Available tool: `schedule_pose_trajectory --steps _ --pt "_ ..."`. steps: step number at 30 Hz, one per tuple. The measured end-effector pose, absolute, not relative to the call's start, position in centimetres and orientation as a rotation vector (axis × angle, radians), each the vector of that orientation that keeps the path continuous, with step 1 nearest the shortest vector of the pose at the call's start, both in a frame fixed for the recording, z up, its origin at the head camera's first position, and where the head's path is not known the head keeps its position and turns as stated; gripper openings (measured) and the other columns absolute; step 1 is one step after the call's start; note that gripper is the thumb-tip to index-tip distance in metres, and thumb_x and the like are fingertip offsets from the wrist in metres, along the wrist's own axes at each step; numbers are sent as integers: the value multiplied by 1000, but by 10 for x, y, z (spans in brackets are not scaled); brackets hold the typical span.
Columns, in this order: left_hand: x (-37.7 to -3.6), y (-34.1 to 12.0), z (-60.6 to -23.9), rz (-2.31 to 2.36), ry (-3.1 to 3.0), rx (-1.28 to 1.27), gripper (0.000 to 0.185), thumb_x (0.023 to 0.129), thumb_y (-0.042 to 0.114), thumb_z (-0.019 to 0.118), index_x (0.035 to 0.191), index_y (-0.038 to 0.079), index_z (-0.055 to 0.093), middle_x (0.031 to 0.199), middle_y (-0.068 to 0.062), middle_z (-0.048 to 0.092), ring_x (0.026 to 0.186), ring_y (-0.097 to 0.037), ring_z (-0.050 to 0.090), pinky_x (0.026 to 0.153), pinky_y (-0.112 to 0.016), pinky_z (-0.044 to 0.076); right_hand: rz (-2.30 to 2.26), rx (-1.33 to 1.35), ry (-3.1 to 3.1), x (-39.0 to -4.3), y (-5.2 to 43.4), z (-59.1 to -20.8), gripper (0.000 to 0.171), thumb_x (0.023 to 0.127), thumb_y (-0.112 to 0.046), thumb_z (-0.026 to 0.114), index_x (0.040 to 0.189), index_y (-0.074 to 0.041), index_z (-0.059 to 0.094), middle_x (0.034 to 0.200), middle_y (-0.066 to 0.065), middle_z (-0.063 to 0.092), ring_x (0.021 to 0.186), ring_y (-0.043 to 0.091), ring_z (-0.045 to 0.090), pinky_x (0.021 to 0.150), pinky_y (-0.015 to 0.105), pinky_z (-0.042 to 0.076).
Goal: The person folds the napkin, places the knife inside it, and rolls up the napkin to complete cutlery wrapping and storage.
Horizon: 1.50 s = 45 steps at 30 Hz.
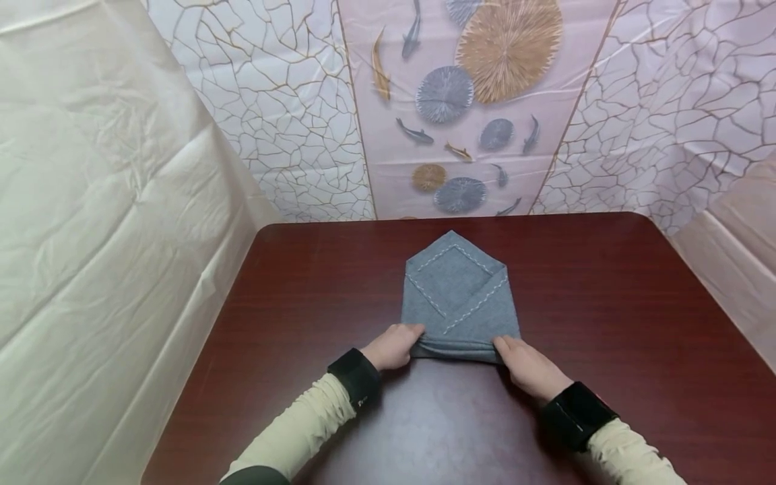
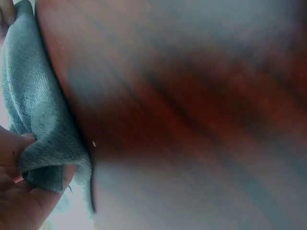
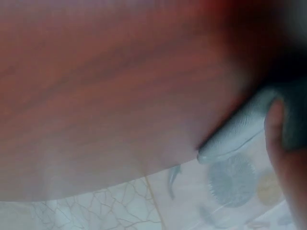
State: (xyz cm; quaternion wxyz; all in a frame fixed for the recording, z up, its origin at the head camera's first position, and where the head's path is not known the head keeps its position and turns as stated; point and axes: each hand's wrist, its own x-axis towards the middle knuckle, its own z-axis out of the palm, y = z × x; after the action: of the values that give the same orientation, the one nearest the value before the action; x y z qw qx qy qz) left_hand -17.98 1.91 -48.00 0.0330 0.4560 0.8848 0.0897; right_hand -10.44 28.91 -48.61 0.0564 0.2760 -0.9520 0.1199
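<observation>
Both hands are parked at the near edge of the cloth, one on each corner. The left hand (image 1: pixel 394 347) has its fingers curled onto the near-left corner, and the left wrist view makes it clear: fingers (image 2: pixel 14 148) and thumb are pinching a bunched fold of the grey cloth (image 1: pixel 459 300), so that grip is closed on fabric. The right hand (image 1: pixel 529 367) sits at the near-right corner with fingertips tucked at the rolled edge. The right wrist view is blurry, but a finger (image 3: pixel 276 127) lies right against the cloth's edge; it looks like a hold, though I can't tell how tight.

So the thing to notice: everything else of the cloth lies straight away from both grips, toward the far side of the table (image 1: pixel 606 303). The near edge, thickened into a fold or roll, runs left to right between the two hands, and that's the long axis of the bit being held. Neither hand is nearer; they're about level, touching it at opposite ends.

Further out from the grips, two side flaps cross over with white stitched lines, and beyond them the cloth narrows to a point aimed at the far table edge, like an open envelope. Past that there's just the patterned plastic sheeting (image 1: pixel 461 101) with fish and round leaf shapes.
</observation>
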Motion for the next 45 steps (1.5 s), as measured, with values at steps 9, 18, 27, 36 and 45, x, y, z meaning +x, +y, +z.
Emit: schedule_pose_trajectory --steps 9,18,27,36,45 --pt "-194 23 -485 286 2737 1331 29 69 -8 62 94 4 54 91 -7 58 89 -21 57 73 -31 47 435 821 -2896 -128 296 -480 25 68 17 55 84 -1 53 74 8 53 68 28 57 58 36 46" --pt "-197 24 -482 163 2885 1268 12 83 8 63 91 9 54 85 -4 57 81 -21 58 68 -31 48 339 596 -2869 -133 295 -475 20 73 2 69 70 -4 50 64 9 48 60 30 53 52 39 45" --pt "-181 30 -476 -366 3058 1642 11 74 13 66 68 22 67 73 6 60 72 -12 56 61 -26 39 6 775 -2640 -130 284 -491 18 61 9 64 64 -4 52 66 9 49 65 28 50 53 37 43" --pt "-167 21 -477 -238 2889 1537 18 78 17 61 60 16 63 66 2 58 60 -15 57 49 -30 46 106 769 -2735 -123 284 -495 19 63 12 62 71 -4 56 71 7 50 66 26 52 52 35 46" --pt "-163 23 -477 -423 2959 1562 13 76 18 62 64 20 66 79 2 55 77 -16 51 68 -34 39 92 953 -2586 -115 292 -495 11 58 2 58 63 -4 51 68 7 39 61 24 43 51 34 42"
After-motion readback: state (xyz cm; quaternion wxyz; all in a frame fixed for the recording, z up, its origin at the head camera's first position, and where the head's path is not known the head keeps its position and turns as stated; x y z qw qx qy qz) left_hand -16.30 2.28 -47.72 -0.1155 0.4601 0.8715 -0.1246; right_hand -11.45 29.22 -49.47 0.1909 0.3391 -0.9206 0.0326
